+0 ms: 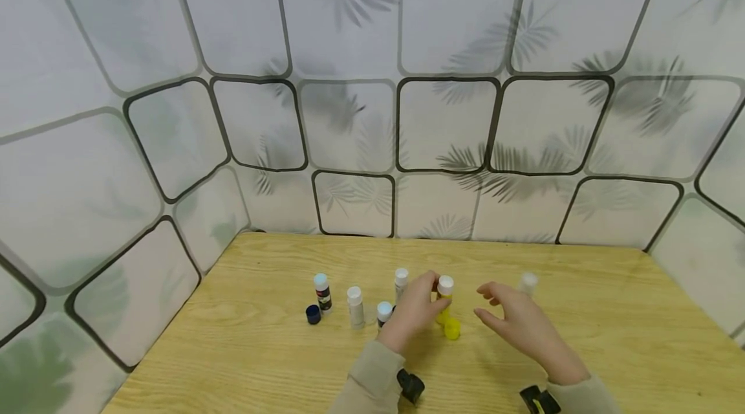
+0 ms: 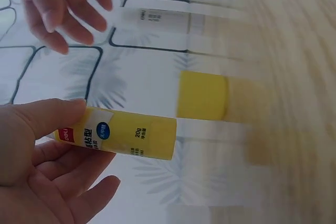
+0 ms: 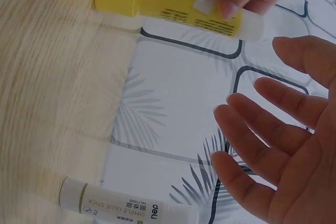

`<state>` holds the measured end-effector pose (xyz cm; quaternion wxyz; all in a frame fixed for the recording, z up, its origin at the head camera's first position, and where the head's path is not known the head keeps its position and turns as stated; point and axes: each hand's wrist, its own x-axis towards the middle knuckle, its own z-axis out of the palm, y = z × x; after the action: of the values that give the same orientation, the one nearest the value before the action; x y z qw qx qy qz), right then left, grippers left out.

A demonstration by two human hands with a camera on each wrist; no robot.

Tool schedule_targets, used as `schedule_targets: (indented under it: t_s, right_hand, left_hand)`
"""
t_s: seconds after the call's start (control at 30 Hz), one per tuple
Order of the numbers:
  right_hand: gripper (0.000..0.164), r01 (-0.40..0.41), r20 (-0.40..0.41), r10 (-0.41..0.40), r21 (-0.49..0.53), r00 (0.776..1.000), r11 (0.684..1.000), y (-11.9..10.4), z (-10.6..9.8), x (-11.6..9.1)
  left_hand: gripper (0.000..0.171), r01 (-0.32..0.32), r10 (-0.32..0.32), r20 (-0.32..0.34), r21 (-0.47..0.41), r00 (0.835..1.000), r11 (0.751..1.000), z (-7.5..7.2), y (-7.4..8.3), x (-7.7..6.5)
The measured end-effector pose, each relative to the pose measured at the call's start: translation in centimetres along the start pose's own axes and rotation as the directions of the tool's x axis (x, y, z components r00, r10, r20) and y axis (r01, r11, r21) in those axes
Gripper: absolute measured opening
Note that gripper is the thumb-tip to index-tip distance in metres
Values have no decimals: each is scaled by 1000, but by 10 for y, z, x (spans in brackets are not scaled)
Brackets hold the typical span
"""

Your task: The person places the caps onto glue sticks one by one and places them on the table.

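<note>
My left hand [image 1: 412,307] holds a yellow glue stick [image 2: 131,132] upright between thumb and fingers, its white end [image 1: 445,284] up. A loose yellow cap [image 1: 452,328] sits on the table just in front of it; in the right wrist view the cap overlaps the stick's lower end. My right hand [image 1: 520,323] hovers to the right of the stick, fingers spread and slightly bent, with nothing in them. Just behind the right hand stands a white glue stick [image 3: 126,203], partly hidden by it in the head view.
Left of my hands stand a dark-labelled glue stick [image 1: 323,292] with a navy cap [image 1: 313,314] beside it, and a white one [image 1: 356,308]. Two more, one white-topped [image 1: 401,277] and one pale-topped [image 1: 384,312], are partly behind my left hand. A patterned curtain [image 1: 349,123] borders the wooden table [image 1: 244,336].
</note>
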<state>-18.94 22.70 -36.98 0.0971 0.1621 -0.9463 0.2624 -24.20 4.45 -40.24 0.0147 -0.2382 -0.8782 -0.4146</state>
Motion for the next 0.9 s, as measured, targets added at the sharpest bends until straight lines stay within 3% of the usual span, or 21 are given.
schedule_targets:
  t_s: [0.23,0.43,0.63,0.9]
  right_hand:
    - [27,8,-8,-8,9,1000,1000,-1,-3,1]
    - [26,2,-10,-1,20,1000,1000,1,-4,0]
    - [27,32,-34,-32,16,999,999,-4,-6,2]
    - [28,99,-92,-98,5,991,995,-19,-5,14]
  left_hand:
    - [22,-85,85,-58,4,995,996,-19,17,-9]
    - [22,-189,194,-87,67,977,980,-33,25,-25]
    - [25,-225,238,-88,135,967,965,-50,28,-39]
    - [25,-265,287,-103,182,953,947,-62,29,-45]
